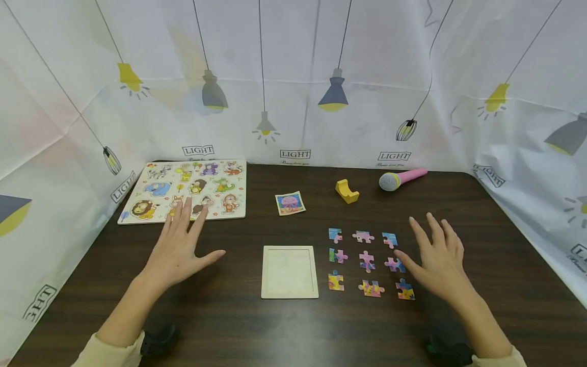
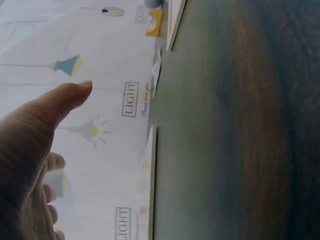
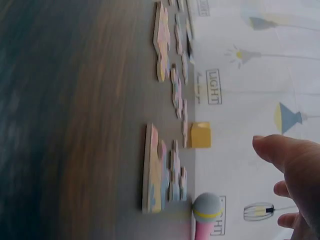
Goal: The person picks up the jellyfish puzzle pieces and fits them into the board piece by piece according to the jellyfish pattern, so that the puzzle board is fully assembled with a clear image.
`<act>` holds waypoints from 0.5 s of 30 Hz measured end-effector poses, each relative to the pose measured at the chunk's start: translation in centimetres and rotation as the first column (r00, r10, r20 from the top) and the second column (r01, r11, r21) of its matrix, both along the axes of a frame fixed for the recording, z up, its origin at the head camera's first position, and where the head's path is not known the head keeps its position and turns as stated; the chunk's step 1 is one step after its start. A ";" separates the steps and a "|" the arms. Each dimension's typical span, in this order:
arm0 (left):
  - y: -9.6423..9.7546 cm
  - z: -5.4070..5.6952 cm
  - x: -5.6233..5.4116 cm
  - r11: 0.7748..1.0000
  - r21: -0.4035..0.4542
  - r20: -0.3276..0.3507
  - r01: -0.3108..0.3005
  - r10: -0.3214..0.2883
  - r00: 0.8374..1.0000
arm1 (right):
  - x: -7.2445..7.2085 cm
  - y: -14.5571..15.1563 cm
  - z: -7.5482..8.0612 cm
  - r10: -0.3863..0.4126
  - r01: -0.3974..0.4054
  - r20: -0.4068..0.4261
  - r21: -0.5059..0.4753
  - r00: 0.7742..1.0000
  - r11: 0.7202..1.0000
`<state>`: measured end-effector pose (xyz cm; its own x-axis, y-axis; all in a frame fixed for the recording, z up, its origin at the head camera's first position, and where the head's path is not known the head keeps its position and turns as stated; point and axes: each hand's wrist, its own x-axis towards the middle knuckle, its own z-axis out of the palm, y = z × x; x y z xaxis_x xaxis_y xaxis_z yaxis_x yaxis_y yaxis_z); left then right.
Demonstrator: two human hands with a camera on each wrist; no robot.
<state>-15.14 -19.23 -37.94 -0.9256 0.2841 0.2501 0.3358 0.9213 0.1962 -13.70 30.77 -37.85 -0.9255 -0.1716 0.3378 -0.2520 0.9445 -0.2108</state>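
My left hand [image 1: 176,252] is spread with straight fingers, its fingertips overlapping the lower edge of the animal puzzle board [image 1: 183,192] in the head view. My right hand [image 1: 437,262] holds nothing, its fingers extended, the thumb right by the right-hand column of jigsaw pieces. Several colourful pieces lie in rows, among them a yellow-and-blue corner piece [image 1: 405,289], a pink piece [image 1: 367,261] and a blue-and-pink piece [image 1: 335,234]. Between the hands sits a square wooden puzzle frame [image 1: 290,296], bare inside. In the left wrist view the left thumb [image 2: 62,102] points away from the fingers.
Behind the frame lies a small picture card [image 1: 290,203] with a pink jellyfish. A yellow curved block [image 1: 347,191] and a pink toy microphone [image 1: 403,179] lie at the back right. A white printed cloth [image 1: 293,61] hangs behind the dark table [image 1: 293,336].
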 end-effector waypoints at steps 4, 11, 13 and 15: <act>0.9 -0.9 -0.1 0.998 0.015 0.033 0.057 -0.057 0.998 | -0.3 -0.9 0.2 0.027 -0.027 0.000 -0.018 1.000 0.999; 2.9 -2.5 0.1 0.983 0.085 0.120 0.165 -0.175 0.977 | -1.1 -3.0 0.4 0.093 -0.093 -0.026 -0.003 0.995 0.996; 3.2 -2.8 0.1 0.978 0.099 0.114 0.185 -0.196 0.974 | -1.4 -3.6 0.5 0.107 -0.107 -0.027 0.001 0.994 0.994; 3.4 -3.0 0.1 0.972 0.121 0.121 0.199 -0.214 0.969 | -1.7 -4.3 0.5 0.123 -0.123 -0.032 0.003 0.992 0.992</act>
